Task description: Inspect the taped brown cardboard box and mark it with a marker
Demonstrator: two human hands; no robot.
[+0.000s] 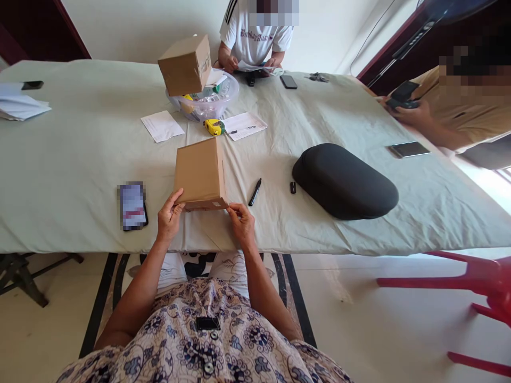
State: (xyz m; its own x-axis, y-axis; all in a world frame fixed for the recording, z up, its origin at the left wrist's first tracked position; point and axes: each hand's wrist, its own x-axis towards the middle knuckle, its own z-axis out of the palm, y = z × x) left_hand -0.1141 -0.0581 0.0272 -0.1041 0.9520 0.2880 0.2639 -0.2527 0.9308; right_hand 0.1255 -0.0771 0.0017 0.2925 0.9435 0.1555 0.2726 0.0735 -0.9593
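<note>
A closed brown cardboard box (198, 171) sits on the cloth-covered table, close to the front edge. My left hand (171, 215) grips its near left corner, with the fingers on the side and the thumb at the front. At the near right corner, my right hand (241, 221) pinches the box's lower edge between thumb and fingers. A small pale label shows on the front face by that corner. To the right of the box lies a black marker (254, 192). A phone (133, 206) with a lit, blurred screen is left of my left hand.
Beyond the box are a yellow tape measure (214, 127), papers (163, 126) and a plastic basin (229, 96) with another cardboard box (183, 66) on it. A black case (346, 182) lies right. Two people sit at the far and right sides; a red chair (479, 279) stands lower right.
</note>
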